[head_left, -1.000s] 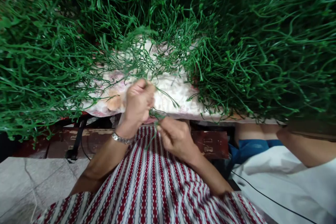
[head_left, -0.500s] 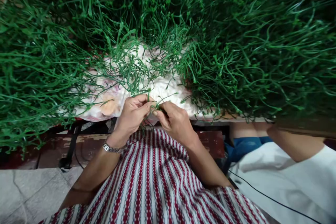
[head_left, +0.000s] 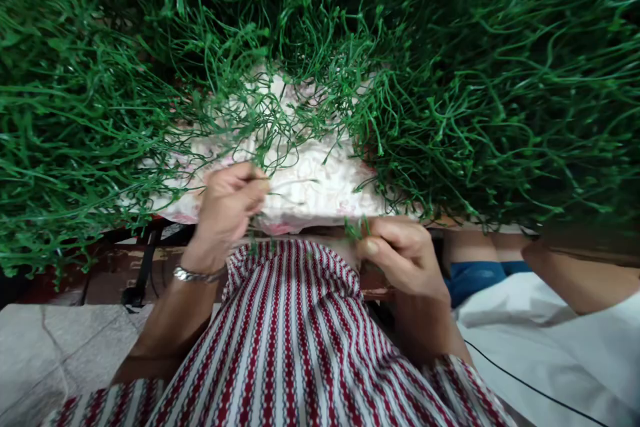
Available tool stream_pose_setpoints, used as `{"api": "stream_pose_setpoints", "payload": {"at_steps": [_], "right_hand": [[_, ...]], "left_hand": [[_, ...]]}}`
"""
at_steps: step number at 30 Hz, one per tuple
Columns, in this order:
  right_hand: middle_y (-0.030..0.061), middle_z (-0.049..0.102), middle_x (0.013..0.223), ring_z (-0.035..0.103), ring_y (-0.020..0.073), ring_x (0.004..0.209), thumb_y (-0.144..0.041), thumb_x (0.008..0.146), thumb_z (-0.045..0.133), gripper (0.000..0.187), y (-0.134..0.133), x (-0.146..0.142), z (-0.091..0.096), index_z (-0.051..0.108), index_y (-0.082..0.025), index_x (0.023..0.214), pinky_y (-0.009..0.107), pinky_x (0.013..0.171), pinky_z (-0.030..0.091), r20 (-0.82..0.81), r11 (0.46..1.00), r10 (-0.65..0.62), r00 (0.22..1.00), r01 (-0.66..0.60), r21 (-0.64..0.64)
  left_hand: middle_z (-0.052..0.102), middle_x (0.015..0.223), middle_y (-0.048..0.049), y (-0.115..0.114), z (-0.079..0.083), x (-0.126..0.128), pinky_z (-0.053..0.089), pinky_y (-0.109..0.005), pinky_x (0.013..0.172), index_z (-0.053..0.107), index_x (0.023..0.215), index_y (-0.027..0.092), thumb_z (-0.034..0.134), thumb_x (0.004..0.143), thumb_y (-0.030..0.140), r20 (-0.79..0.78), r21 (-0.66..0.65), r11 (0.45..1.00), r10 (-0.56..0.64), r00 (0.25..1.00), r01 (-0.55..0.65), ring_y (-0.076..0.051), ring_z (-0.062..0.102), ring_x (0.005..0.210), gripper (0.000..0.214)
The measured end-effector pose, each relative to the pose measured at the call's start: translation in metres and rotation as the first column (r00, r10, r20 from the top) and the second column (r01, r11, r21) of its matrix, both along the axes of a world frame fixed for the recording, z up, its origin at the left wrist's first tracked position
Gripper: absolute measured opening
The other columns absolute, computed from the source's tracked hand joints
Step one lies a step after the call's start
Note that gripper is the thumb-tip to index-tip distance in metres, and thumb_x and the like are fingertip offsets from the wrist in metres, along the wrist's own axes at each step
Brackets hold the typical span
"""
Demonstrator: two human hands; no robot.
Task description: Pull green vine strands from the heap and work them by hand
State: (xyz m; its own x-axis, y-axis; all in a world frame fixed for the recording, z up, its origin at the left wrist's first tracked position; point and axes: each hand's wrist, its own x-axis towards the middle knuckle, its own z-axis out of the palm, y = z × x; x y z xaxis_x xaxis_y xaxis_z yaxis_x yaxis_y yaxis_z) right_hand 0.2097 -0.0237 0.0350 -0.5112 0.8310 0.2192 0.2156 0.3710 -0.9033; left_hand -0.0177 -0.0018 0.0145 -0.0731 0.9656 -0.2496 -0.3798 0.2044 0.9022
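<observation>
My left hand (head_left: 230, 210), with a metal watch band at the wrist, is closed in a pinch above the near edge of the flowered cloth. Thin, blurred green stems (head_left: 293, 181) stick out to the right from its fingertips. Farther right, my right hand (head_left: 403, 250) is closed beside the cloth's edge, thumb against the curled fingers. A small tuft of green stems (head_left: 354, 230) shows at its fingertips, smeared by motion. The hands are well apart. Loose curly green stems (head_left: 280, 140) with small knobbed tips lie on the cloth beyond them.
Large heaps of green stems (head_left: 450, 113) cover the far side and both flanks of the table. White flowered cloth (head_left: 325, 173) shows in the middle. At the right sits another person in a white garment (head_left: 545, 333). A black cable (head_left: 530, 387) crosses the lower right.
My hands were together over green stems at the cloth's edge. They have pulled apart, the left going left and slightly up, the right going right and down with a green tuft.
</observation>
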Motion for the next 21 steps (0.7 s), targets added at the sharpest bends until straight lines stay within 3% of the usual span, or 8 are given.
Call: {"api": "stream_pose_setpoints", "payload": {"at_steps": [2, 5, 7, 9, 11, 15, 21], "right_hand": [[-0.0043, 0.036, 0.052, 0.035, 0.0066, 0.047, -0.022, 0.087, 0.051, 0.029, 0.004, 0.004, 0.001, 0.043, -0.017, 0.059, 0.022, 0.047, 0.026, 0.024, 0.981, -0.165, 0.986, 0.162, 0.105], [-0.0010, 0.045, 0.060, 0.043, 0.0098, 0.055, -0.024, 0.088, 0.048, 0.020, 0.011, -0.004, -0.001, 0.049, -0.017, 0.069, 0.023, 0.052, 0.033, -0.007, 0.896, -0.344, 0.939, 0.330, 0.298], [0.0009, 0.047, 0.065, 0.044, 0.0109, 0.059, -0.024, 0.088, 0.049, 0.016, 0.015, -0.015, -0.006, 0.051, -0.017, 0.074, 0.024, 0.055, 0.034, 0.109, 0.864, -0.335, 0.936, 0.259, 0.431], [0.0029, 0.049, 0.071, 0.045, 0.0116, 0.063, -0.025, 0.088, 0.049, 0.014, 0.017, -0.029, -0.014, 0.053, -0.016, 0.078, 0.024, 0.057, 0.035, 0.281, 0.872, -0.259, 0.924, 0.098, 0.479], [0.0046, 0.051, 0.076, 0.046, 0.0124, 0.068, -0.028, 0.090, 0.046, 0.015, 0.017, -0.041, -0.023, 0.053, -0.015, 0.085, 0.023, 0.059, 0.036, 0.367, 0.892, -0.199, 0.909, 0.012, 0.452], [0.0026, 0.048, 0.071, 0.044, 0.0116, 0.064, -0.028, 0.092, 0.040, 0.021, 0.013, -0.054, -0.035, 0.049, -0.015, 0.078, 0.023, 0.057, 0.034, 0.347, 0.930, -0.171, 0.922, 0.034, 0.367], [-0.0031, 0.038, 0.058, 0.036, 0.0076, 0.053, -0.019, 0.090, 0.040, 0.028, 0.003, -0.062, -0.025, 0.038, -0.017, 0.062, 0.022, 0.051, 0.026, 0.244, 0.972, -0.127, 0.961, 0.072, 0.223]], "left_hand": [[0.042, 0.045, 0.0060, 0.001, 0.000, 0.006, 0.020, -0.016, 0.034, 0.058, 0.058, 0.014, 0.071, 0.060, 0.018, -0.044, -0.018, 0.994, -0.112, 0.993, 0.111, -0.002, 0.030, 0.035, 0.014], [0.041, 0.046, 0.0056, -0.003, -0.001, 0.017, 0.020, -0.016, 0.035, 0.058, 0.059, 0.013, 0.070, 0.064, 0.022, -0.112, -0.041, 0.984, -0.175, 0.978, 0.171, -0.003, 0.031, 0.037, 0.016], [0.043, 0.047, 0.0051, -0.006, -0.002, 0.021, 0.024, -0.016, 0.037, 0.058, 0.059, 0.013, 0.071, 0.065, 0.022, -0.120, -0.049, 0.975, -0.222, 0.968, 0.218, -0.003, 0.034, 0.039, 0.017], [0.044, 0.047, 0.0050, -0.008, -0.002, 0.024, 0.026, -0.016, 0.039, 0.058, 0.058, 0.013, 0.072, 0.064, 0.023, -0.070, -0.066, 0.965, -0.259, 0.963, 0.254, -0.003, 0.036, 0.040, 0.019], [0.043, 0.045, 0.0057, -0.009, -0.003, 0.025, 0.025, -0.016, 0.037, 0.057, 0.058, 0.013, 0.073, 0.063, 0.025, -0.015, -0.083, 0.970, -0.232, 0.973, 0.230, -0.003, 0.034, 0.038, 0.021], [0.042, 0.042, 0.0065, -0.013, -0.005, 0.027, 0.023, -0.015, 0.035, 0.059, 0.061, 0.014, 0.071, 0.066, 0.025, 0.046, -0.103, 0.978, -0.178, 0.983, 0.182, -0.003, 0.033, 0.035, 0.017], [0.050, 0.048, 0.0051, -0.015, -0.010, 0.037, 0.031, -0.014, 0.040, 0.056, 0.057, 0.013, 0.073, 0.059, 0.020, 0.085, -0.084, 0.996, 0.012, 0.996, -0.005, -0.003, 0.041, 0.042, 0.019]]}}
